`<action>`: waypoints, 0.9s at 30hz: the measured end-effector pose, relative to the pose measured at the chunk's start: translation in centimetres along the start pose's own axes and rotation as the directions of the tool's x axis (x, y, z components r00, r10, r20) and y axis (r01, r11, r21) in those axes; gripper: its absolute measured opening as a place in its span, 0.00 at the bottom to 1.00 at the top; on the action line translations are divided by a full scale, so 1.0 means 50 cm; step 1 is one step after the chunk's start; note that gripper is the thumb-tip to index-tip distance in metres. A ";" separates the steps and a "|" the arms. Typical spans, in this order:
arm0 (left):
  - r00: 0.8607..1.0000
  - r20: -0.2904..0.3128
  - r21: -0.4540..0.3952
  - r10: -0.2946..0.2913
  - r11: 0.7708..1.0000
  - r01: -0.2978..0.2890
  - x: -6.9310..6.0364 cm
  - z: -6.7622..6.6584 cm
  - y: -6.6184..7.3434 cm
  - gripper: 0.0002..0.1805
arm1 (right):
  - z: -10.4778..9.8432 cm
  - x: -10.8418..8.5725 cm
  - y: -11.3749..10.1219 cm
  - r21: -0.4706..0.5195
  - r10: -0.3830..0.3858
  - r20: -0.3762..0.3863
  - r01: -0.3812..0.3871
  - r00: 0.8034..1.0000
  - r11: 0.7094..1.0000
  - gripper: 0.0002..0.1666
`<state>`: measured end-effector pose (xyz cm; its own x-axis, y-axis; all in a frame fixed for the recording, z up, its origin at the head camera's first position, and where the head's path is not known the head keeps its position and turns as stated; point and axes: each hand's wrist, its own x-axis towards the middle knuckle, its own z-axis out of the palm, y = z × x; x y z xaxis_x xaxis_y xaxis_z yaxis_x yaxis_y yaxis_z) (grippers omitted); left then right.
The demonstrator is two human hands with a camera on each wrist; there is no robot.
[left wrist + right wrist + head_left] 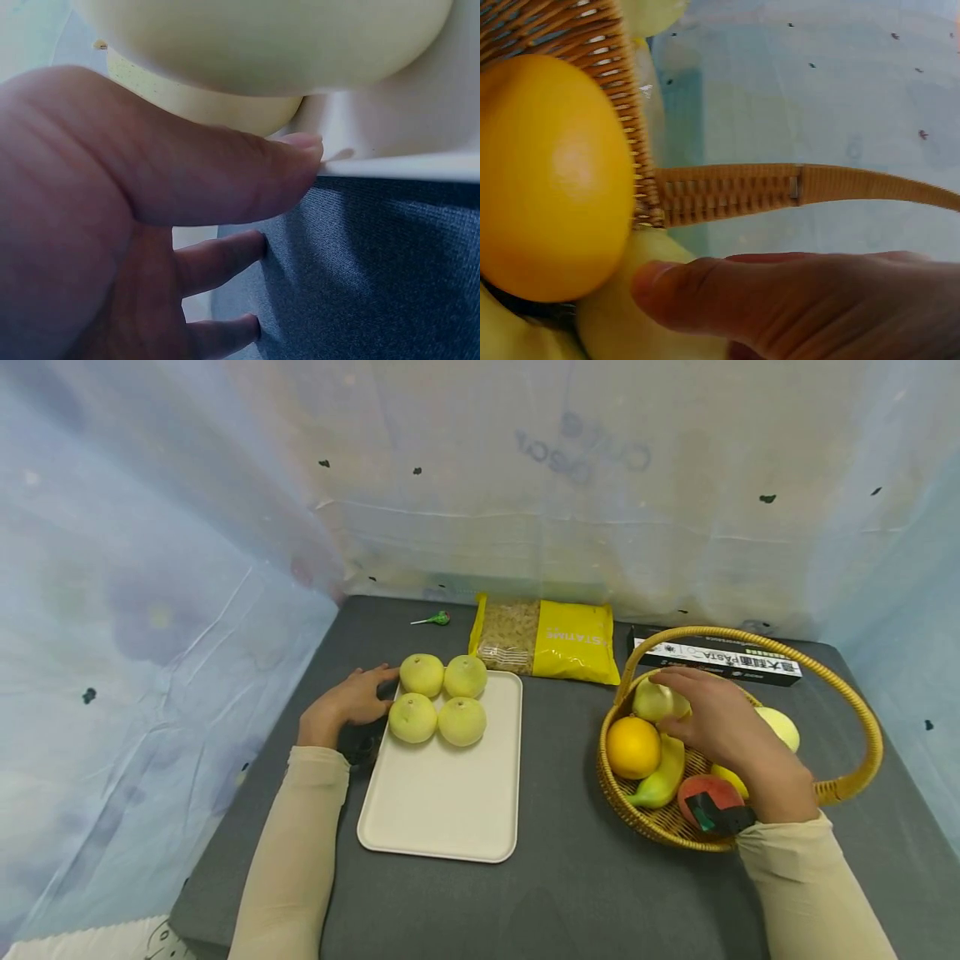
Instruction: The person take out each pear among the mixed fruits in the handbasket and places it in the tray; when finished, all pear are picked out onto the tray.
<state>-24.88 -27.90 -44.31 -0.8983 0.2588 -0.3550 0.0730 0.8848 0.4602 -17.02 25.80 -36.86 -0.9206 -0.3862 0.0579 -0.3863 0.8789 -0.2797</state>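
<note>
Several round pale yellow-green fruits (462, 722) sit together at the far left part of a white rectangular tray (442, 810). Beside them, my left hand (354, 697) rests at the tray's left edge. Its thumb (247, 176) touches the rim and its other fingers spread over the grey tabletop. My right hand (708, 714) reaches into a wicker basket (637, 820) and grips another pale yellow-green fruit (649, 300), thumb on its side; its far fingers are hidden. Around it in the basket lie an orange (633, 747), a banana (663, 777) and a reddish round fruit (708, 797).
The basket's tall handle (810, 668) arches over its right side. Behind stand a yellow pasta bag (573, 639) and a black pasta box (750, 666). A green lollipop (440, 618) lies at the back left. Another pale fruit (780, 727) shows at the basket's right.
</note>
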 end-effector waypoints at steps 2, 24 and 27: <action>1.000 0.001 0.002 0.002 1.000 -0.002 0.000 0.000 0.000 0.40 | 0.008 0.009 0.006 0.017 -0.008 0.011 0.008 1.000 1.000 0.40; 1.000 -0.003 0.012 -0.004 1.000 0.004 -0.001 0.001 0.003 0.39 | 0.009 -0.052 0.003 0.237 0.091 -0.201 -0.042 0.975 0.971 0.40; 1.000 -0.005 0.013 -0.001 1.000 0.001 -0.001 0.002 0.002 0.39 | 0.011 -0.075 -0.019 0.345 0.116 -0.230 -0.031 0.966 0.938 0.40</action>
<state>-24.78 -27.79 -44.30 -0.9005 0.2561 -0.3514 0.0779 0.8902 0.4489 -13.20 26.27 -37.34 -0.9476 -0.2067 0.2436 -0.3143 0.7398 -0.5949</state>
